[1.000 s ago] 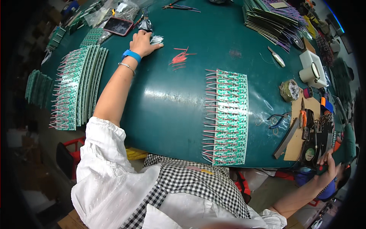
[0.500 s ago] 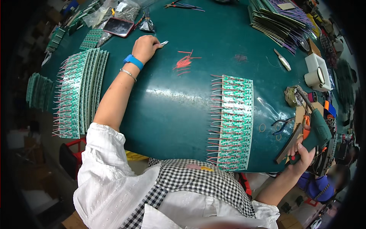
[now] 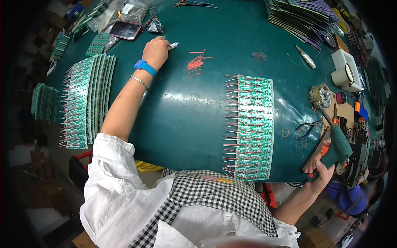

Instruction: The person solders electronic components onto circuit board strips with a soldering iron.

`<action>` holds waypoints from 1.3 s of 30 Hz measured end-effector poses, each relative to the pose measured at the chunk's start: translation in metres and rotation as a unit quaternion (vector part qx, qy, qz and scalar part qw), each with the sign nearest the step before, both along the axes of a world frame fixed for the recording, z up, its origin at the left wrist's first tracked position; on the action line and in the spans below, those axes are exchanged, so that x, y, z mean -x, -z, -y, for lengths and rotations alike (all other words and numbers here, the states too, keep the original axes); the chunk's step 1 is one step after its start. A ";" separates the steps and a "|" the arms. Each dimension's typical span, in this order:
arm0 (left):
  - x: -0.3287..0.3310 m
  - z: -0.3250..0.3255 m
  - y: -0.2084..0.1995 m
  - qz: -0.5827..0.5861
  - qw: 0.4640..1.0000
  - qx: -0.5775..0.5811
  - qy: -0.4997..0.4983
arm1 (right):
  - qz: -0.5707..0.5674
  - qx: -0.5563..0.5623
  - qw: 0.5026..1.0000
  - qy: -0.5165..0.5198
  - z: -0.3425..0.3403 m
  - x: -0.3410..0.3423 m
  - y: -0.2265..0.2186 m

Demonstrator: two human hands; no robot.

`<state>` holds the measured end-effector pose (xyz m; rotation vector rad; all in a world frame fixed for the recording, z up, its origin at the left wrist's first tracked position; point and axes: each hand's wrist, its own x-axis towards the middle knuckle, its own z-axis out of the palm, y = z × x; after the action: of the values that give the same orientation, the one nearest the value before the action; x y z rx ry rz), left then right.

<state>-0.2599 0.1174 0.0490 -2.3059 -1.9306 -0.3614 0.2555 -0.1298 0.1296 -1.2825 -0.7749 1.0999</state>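
Near the far left of the green table, my left hand (image 3: 156, 53) is closed in a pinch on a small bundle of white wires (image 3: 174, 45), whose ends fan out past the fingertips. A loose pile of red wires (image 3: 195, 62) lies to its right. At the right edge, my right hand (image 3: 324, 172) wraps round the handle of a green soldering gun (image 3: 340, 142). The gun's long metal barrel points away, its front end beside a round tin (image 3: 320, 95) of crumpled material. Between my arms lies a green circuit board panel (image 3: 255, 128) with red and white wires along its left edge.
Wired panels stand in a stack (image 3: 84, 101) at left. A phone (image 3: 125, 29) and plastic bags lie beyond. At right are blue-handled pliers (image 3: 307, 130), rubber bands, a knife (image 3: 305, 56) and a white container (image 3: 345, 70). More boards (image 3: 300, 18) are piled at the back right.
The ends of the white wires have spread wider in my left hand, which has barely moved. My right hand and the soldering gun have shifted slightly left. The view has moved a little.
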 end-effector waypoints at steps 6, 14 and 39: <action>-0.010 0.023 0.000 0.225 0.972 -0.067 -0.033 | -0.005 -0.013 1.000 -0.001 0.008 0.001 0.006; -0.011 0.037 0.016 0.337 0.938 -0.032 -0.074 | -0.012 -0.024 1.000 -0.002 0.011 0.007 0.009; -0.021 0.107 -0.001 0.509 0.851 0.098 -0.080 | 0.054 0.027 0.995 0.080 0.037 -0.021 -0.025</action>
<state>-0.2394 0.0106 0.0496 -2.2097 -2.6250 -1.7198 0.2764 -0.1666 0.1548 -1.4336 -0.7138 0.9347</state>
